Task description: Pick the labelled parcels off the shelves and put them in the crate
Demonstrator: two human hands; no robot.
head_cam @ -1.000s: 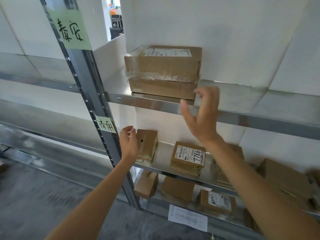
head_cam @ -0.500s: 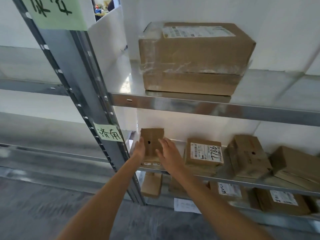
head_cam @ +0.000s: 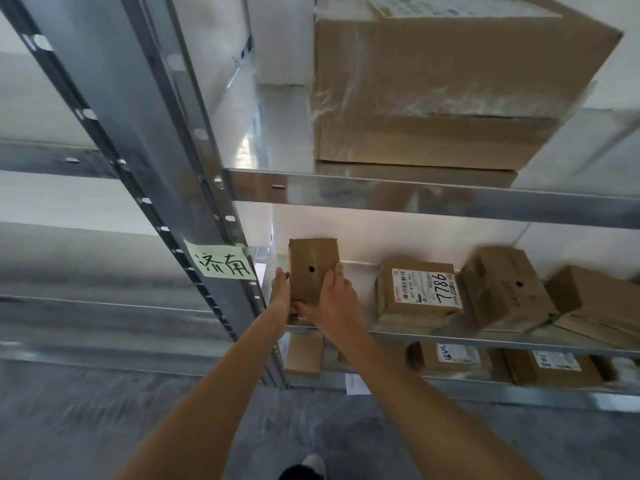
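- Head view: a small cardboard parcel [head_cam: 313,270] with a round hole in its face stands upright at the left end of the middle shelf [head_cam: 485,337].
- The left hand [head_cam: 281,292] presses its left side; the right hand [head_cam: 334,301] wraps its right side and lower edge, so the fingers of both are clamped on the parcel.
- Near it to the right lies a labelled parcel marked 7786 [head_cam: 420,289], then a tilted box with a hole [head_cam: 505,289].
- Above, a large taped carton [head_cam: 443,91] sits on the upper shelf [head_cam: 415,195].
- A green handwritten note [head_cam: 221,264] is stuck on the steel upright [head_cam: 166,140].
- More labelled parcels [head_cam: 450,358] lie on the shelf below.
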